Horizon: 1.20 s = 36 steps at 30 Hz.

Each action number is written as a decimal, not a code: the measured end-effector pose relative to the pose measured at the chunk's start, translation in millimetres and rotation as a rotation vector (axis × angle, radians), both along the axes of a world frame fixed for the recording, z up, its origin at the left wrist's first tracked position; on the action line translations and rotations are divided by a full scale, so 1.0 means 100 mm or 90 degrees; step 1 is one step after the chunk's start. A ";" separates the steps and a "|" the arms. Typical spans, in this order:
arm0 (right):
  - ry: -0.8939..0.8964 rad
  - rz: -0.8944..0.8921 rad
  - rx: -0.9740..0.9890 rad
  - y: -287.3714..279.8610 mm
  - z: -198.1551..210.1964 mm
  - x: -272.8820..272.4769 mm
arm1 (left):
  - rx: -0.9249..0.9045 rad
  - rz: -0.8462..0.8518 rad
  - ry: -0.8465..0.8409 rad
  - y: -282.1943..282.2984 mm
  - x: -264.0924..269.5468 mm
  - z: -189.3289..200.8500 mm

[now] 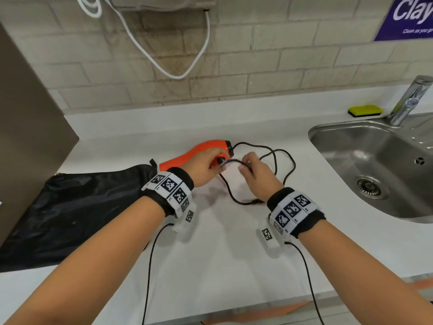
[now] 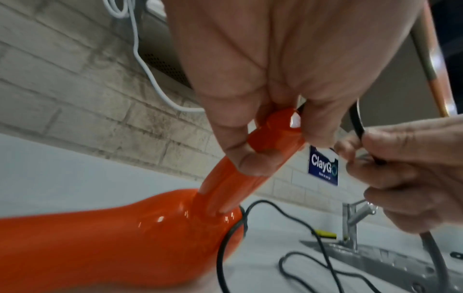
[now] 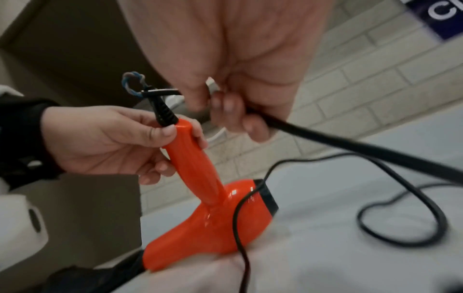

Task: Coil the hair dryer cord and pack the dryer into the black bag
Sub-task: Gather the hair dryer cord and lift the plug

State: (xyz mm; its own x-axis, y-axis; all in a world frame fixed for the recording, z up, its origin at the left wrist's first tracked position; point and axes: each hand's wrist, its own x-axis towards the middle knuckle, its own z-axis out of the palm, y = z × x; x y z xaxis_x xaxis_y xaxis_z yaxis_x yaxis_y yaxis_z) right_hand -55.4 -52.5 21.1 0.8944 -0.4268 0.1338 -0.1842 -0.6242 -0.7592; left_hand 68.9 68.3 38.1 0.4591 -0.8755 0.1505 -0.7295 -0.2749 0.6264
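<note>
1. Orange hair dryer (image 1: 185,157) lies on the white countertop (image 1: 222,242), body long axis running left-near to right-far; barrel mouth points left toward the black bag (image 1: 77,202), black rear cap points right-far. Handle sticks up toward the camera.
2. Left hand (image 1: 206,163) grips the handle near its cord end, fingers and thumb wrapped round it.
3. Right hand (image 1: 254,171) pinches the black cord (image 1: 284,167) just beside the handle end; rest of the cord trails in loose loops on the counter to the right.
4. Bag lies flat at the left, touching or just beside the barrel mouth, can't tell which.
5. Room: brick-pattern tile wall (image 1: 269,66), steel sink (image 1: 365,165) and faucet (image 1: 410,99) at right, yellow sponge (image 1: 365,110) far right, white cable (image 1: 168,55) hanging on the wall, blue sign (image 1: 407,17) cut off.
6. Cord's plug hidden near the right wrist; right wrist view blurred.
</note>
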 end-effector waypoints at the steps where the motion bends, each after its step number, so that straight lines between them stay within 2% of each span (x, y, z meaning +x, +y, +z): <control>1: -0.055 -0.017 -0.018 -0.02 0.08 0.01 | -0.013 0.008 0.018 0.00 0.01 0.07; 4: -0.206 -0.024 -0.063 -0.09 0.38 0.10 | -0.024 0.031 0.056 -0.01 0.09 0.32; 8: -0.309 -0.065 -0.079 -0.13 0.56 0.16 | -0.043 0.003 0.108 0.05 0.06 0.47; 13: -0.288 -0.037 -0.175 -0.09 0.62 0.14 | -0.044 0.018 0.100 0.18 0.01 0.50; 17: -0.303 -0.038 -0.192 -0.15 0.61 0.19 | -0.075 0.070 0.081 0.19 0.09 0.53; 19: -0.290 -0.033 -0.209 -0.14 0.62 0.21 | -0.114 0.068 0.157 0.16 0.13 0.54; 22: -0.302 -0.001 -0.212 -0.09 0.67 0.22 | -0.190 -0.023 0.302 0.12 0.16 0.57; 26: -0.326 -0.021 -0.200 -0.07 0.78 0.31 | -0.217 -0.097 0.335 0.11 0.18 0.68; 32: -0.344 -0.006 -0.183 -0.10 0.89 0.47 | -0.202 -0.060 0.456 0.03 0.24 0.93; 36: -0.313 0.031 -0.106 -0.12 0.98 0.50 | -0.159 -0.073 0.468 0.00 0.28 1.03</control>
State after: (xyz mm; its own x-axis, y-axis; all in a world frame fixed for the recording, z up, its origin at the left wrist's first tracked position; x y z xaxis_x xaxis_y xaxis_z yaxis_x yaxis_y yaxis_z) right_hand -5.5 -64.3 119.3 0.7270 -0.3239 0.6055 0.2013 -0.7425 -0.6388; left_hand 97.3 68.3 141.1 0.4267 -0.9034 0.0417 -0.1184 -0.0102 0.9929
